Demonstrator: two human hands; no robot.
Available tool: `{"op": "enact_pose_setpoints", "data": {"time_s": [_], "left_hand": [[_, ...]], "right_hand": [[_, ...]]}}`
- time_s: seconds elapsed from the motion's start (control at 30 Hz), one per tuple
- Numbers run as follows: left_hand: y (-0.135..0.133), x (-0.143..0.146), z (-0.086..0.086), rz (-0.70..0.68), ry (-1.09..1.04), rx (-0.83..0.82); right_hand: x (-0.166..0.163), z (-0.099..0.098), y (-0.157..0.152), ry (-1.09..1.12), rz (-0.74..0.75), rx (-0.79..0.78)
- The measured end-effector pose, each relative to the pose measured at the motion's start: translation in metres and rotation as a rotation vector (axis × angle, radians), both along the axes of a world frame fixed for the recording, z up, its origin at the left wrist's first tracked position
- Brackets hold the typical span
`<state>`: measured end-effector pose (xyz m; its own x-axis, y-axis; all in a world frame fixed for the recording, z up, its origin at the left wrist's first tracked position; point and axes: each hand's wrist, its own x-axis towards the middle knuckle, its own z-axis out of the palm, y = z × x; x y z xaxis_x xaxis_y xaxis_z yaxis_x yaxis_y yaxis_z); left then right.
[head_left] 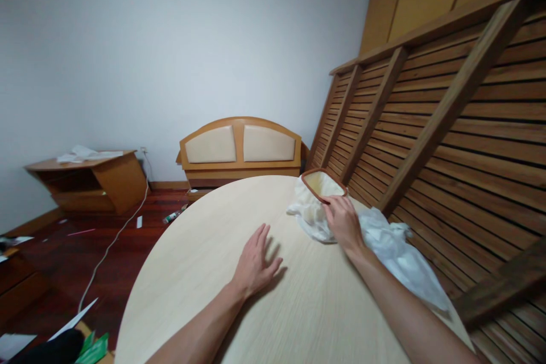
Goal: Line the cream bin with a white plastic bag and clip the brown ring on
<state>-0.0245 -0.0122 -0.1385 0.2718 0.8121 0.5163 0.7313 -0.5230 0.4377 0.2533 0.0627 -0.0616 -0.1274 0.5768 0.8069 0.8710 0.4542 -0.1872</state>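
Note:
My left hand (255, 263) lies flat and open on the round light-wood table (205, 273), fingers stretched forward, holding nothing. My right hand (342, 220) grips the near rim of a small brown-rimmed bin (323, 184) at the table's far right edge. The bin is lined with a white plastic bag (309, 213) that bunches out beneath it. More crumpled white plastic (401, 253) trails along the table's right edge beside my right forearm.
A slatted wooden bed frame (447, 125) leans close on the right. A wooden headboard (241, 148) stands against the far wall. A low cabinet (91, 182) sits at left. A white cable (115, 239) and paper scraps litter the dark floor.

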Motion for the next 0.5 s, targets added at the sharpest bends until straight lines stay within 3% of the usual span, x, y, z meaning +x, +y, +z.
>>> {"op": "enact_pose_setpoints", "data": {"time_s": [0.1, 0.23, 0.5], "left_hand": [[-0.002, 0.001, 0.007, 0.091, -0.062, 0.163], [-0.010, 0.000, 0.016, 0.154, -0.033, 0.295], [-0.006, -0.003, 0.011, 0.240, 0.034, 0.386]], "right_hand": [[-0.035, -0.006, -0.034, 0.185, 0.185, 0.012], [-0.068, -0.014, -0.071, 0.316, 0.386, -0.104], [-0.072, -0.025, -0.087, 0.469, 0.525, -0.210]]}}
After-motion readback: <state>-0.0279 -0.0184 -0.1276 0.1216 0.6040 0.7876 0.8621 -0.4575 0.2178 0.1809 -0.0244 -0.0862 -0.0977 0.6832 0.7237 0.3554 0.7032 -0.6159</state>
